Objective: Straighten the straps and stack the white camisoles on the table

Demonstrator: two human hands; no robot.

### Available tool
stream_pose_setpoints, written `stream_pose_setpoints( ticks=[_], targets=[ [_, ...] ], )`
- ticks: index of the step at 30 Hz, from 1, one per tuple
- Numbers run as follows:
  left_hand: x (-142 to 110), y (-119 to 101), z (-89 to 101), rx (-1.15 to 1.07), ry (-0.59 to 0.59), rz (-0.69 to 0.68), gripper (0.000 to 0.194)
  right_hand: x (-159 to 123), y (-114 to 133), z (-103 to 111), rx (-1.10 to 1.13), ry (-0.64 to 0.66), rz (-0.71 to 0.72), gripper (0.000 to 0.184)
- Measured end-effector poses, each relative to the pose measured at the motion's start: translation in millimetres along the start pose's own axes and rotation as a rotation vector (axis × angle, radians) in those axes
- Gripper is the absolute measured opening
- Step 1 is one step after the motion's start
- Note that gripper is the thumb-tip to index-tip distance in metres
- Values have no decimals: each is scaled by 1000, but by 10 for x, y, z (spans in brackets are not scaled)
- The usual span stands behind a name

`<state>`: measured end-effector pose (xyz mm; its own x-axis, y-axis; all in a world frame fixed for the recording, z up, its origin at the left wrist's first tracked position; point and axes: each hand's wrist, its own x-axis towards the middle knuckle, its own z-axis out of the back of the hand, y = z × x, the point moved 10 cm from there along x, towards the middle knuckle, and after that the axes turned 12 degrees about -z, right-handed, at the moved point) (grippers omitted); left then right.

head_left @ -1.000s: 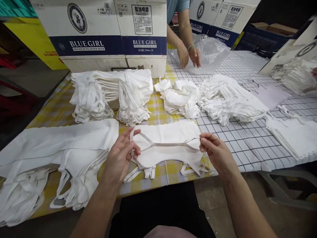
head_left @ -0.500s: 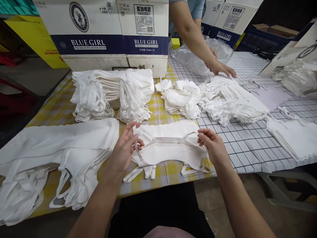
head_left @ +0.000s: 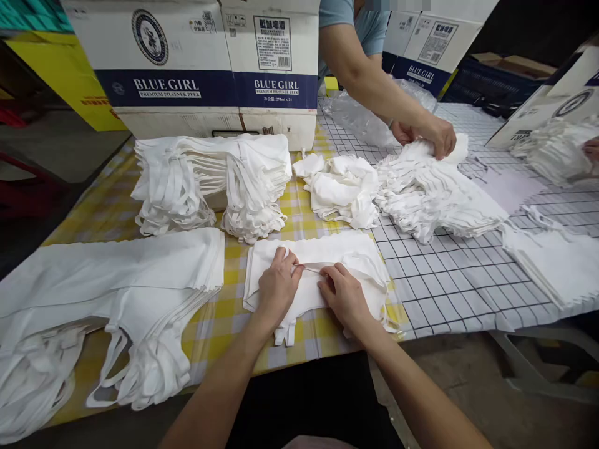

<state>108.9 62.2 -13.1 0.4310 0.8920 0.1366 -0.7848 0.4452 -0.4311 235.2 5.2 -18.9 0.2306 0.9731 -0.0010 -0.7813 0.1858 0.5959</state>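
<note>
A small pile of flat white cloth pieces with straps [head_left: 327,259] lies on the yellow checked tablecloth just in front of me. My left hand [head_left: 277,288] and my right hand [head_left: 344,297] rest close together on top of it, palms down. Between their fingertips a thin white strap [head_left: 309,269] is pinched against the cloth. More straps hang over the table edge below my hands.
A big spread of white cloth [head_left: 107,280] lies at the left, folded stacks [head_left: 210,181] behind, a crumpled heap [head_left: 341,184] and a fanned stack [head_left: 430,193] at the right. Blue Girl cartons [head_left: 196,68] stand at the back. Another person's hand [head_left: 433,134] grips the fanned stack.
My hands came together from the pile's two ends to its middle and pressed the strap down flat. The other person's hand took hold of the fanned stack's far end.
</note>
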Motion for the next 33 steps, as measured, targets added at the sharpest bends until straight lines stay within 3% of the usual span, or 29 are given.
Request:
stream_pose_setpoints(
  ticks=[4, 6, 11, 16, 25, 30, 33],
  targets=[
    [14, 49, 57, -47, -18, 27, 15, -40, -65, 140, 8, -34, -27, 21],
    [-71, 77, 107, -192, 1, 19, 19, -109, -189, 293, -16, -85, -73, 21],
    [-624, 208, 275, -679, 32, 181, 41, -365, -737, 649, -138, -198, -266, 30],
    [-1108, 200, 415, -783, -67, 302, 46, -533, -1020, 764, -199, -249, -305, 37],
    [-1435, 235, 275, -933, -126, 406, 43, -592, -1140, 841, -184, -289, -392, 44],
    [-1473, 268, 204, -903, -87, 421, 47, -613, -1265, 777, -89, -234, -453, 35],
    [-1500, 303, 115, -867, -84, 405, 51, -638, -1225, 815, -13, -273, -433, 30]
  ],
)
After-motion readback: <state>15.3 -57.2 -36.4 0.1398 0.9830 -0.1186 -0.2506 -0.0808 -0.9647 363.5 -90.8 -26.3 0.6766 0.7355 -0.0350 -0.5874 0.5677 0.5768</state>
